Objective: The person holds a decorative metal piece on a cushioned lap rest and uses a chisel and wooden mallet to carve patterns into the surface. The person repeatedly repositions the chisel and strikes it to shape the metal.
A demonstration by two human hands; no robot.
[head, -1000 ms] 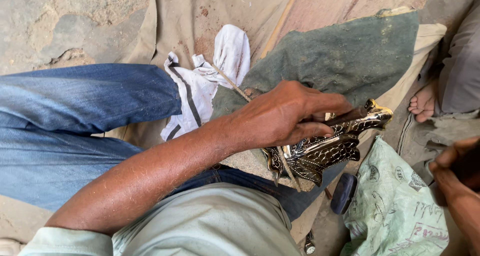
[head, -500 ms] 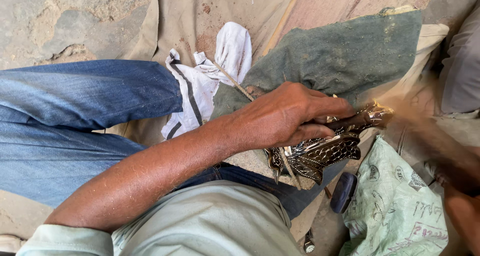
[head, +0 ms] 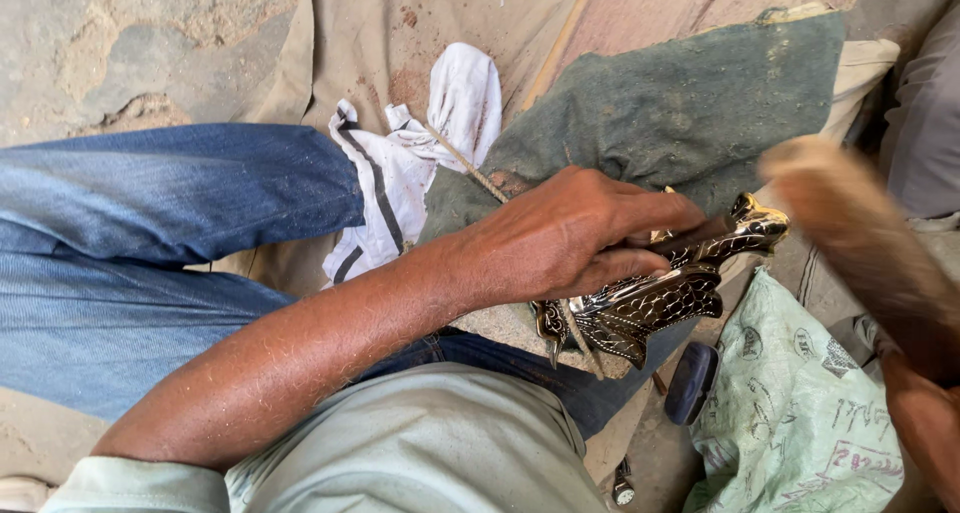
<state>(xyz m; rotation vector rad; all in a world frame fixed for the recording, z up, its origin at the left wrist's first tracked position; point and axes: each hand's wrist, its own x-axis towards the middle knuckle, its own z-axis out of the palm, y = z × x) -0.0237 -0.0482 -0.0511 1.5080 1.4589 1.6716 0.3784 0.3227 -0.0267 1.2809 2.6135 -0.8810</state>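
Left hand (head: pixel 575 238) clamped over ornate bird-shaped metal casting (head: pixel 655 288), shiny, dark with gold-toned relief; fingers (head: pixel 655 213) curled over its upper edge and along a thin dark rod-like tool, thumb tucked underneath. Casting at centre right of scene, tilted, gold head end pointing far right, pointed feather tips toward near left, resting over the lap on dark green coarse cloth (head: pixel 690 103). Green cloth spread far behind the hand, over beige sheet (head: pixel 400 23) on the ground. Twisted pale cord (head: pixel 475 173) running from far left down under the hand and across the casting. White rag with dark stripe (head: pixel 420 158) crumpled just left of the green cloth, touching knee of blue denim trouser leg (head: pixel 170 233), which fills left side. Pale green shirt (head: pixel 420 453) at near edge, sleeve cuff at near left. Right hand (head: pixel 925 423) at right edge, gripping blurred tan wooden handle (head: pixel 850 238) raised just right of the casting's head; fingers largely out of frame, grip seemingly closed, detail not readable. Pale green printed sack (head: pixel 790 413) crumpled near right, below the casting. Small dark blue oblong object (head: pixel 692 381) between sack and trouser leg, kind unclear.
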